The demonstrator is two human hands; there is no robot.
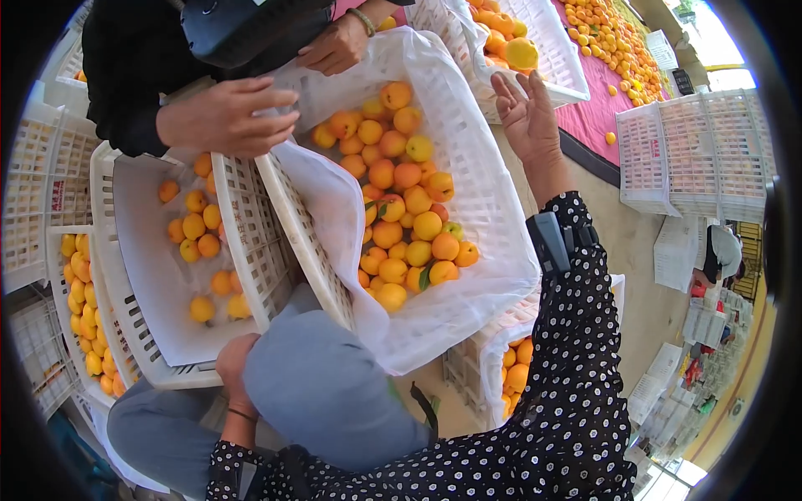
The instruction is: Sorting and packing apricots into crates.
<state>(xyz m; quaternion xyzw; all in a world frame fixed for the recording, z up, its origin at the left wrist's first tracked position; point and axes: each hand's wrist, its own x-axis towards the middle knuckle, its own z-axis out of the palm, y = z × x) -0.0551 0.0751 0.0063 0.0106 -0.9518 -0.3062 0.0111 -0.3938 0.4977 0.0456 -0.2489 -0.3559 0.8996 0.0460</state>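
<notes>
My right hand (529, 122) is raised palm up with its fingers apart, near the rim of a lined white crate (564, 81). A yellow apricot (521, 54) shows just beyond the fingertips; I see no grip on it. My left hand (235, 363) lies low beside my knee (313, 369), close to the corner of a paper-lined crate (188, 374). My knee hides its fingers. Before me tilts a plastic crate (307, 232) with a white mesh liner (467, 138), holding many orange-yellow apricots (407, 200) and a few leaves. Fewer apricots (194, 222) lie in the paper-lined crate.
Opposite me, a co-worker's hand (232, 116) hovers over the crates, and their other hand (338, 44) is at the far rim. Loose apricots (617, 50) cover a pink cloth (583, 119). Stacked crates (695, 150) stand right; full crates are at left (84, 300) and below my right arm (517, 369).
</notes>
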